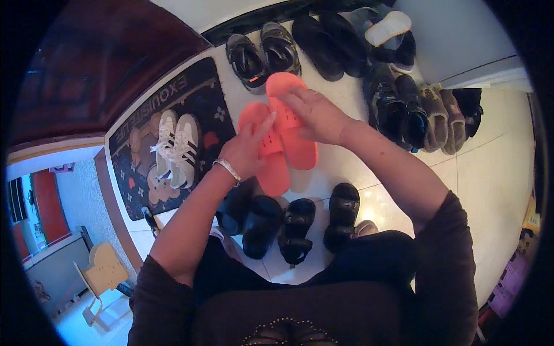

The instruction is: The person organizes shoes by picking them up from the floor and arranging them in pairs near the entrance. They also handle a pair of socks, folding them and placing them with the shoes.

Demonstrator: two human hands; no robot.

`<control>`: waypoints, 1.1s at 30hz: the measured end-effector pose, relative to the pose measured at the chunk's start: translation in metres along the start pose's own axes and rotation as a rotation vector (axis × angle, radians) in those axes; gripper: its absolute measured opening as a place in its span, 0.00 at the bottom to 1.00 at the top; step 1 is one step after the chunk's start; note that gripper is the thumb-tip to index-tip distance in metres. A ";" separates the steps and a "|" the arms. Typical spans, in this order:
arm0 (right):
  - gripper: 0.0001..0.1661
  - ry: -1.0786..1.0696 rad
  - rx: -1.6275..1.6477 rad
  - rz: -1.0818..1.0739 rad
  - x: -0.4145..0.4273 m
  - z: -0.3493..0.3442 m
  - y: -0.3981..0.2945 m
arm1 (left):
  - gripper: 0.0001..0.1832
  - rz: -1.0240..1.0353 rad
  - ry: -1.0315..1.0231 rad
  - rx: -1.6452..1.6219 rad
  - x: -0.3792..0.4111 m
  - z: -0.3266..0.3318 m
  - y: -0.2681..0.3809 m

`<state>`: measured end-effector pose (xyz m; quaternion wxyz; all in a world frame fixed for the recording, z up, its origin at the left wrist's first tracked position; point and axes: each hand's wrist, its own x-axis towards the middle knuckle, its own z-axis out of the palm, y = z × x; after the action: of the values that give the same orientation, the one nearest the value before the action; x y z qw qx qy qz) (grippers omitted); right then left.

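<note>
A pair of coral-red slide slippers lies side by side before me, toes pointing away. My left hand (246, 151), with a bracelet at its wrist, holds the left slipper (273, 175) across its strap. On the right slipper (301, 149), set a little farther forward, my right hand (314, 112) grips the strap. Whether the slippers touch the floor cannot be told. Beyond them stand dark strapped sandals (280, 47). White sneakers with dark stripes (185, 147) rest on a patterned doormat (125, 181) at the left. Black sandals (297, 229) are on the floor nearer to my knees.
Black shoes (320, 47) line the wall at the back. Several more, with brown fuzzy slippers (434, 125), stand at the right beside a pale cabinet or panel (458, 39). A wooden chair (104, 270) is at the lower left, past the door frame.
</note>
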<state>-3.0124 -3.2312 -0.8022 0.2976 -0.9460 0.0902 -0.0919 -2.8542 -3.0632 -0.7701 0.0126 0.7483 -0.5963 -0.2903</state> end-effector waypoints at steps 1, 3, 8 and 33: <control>0.42 -0.031 0.001 -0.013 0.005 0.008 0.001 | 0.50 -0.010 -0.034 0.036 -0.001 0.002 -0.004; 0.42 -0.040 0.053 -0.015 0.004 0.026 0.004 | 0.50 -0.030 -0.110 0.102 -0.001 0.013 -0.014; 0.36 -0.085 -0.022 0.007 -0.065 0.062 -0.007 | 0.40 -0.088 -0.042 0.200 0.006 0.031 -0.024; 0.16 -0.206 -0.079 0.184 -0.129 0.019 -0.001 | 0.19 0.293 -0.718 0.180 -0.057 0.108 0.055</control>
<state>-3.1330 -3.1910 -0.8320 0.2750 -0.9491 0.1493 0.0368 -2.9583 -2.9921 -0.8157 -0.2211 0.5041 -0.6864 -0.4753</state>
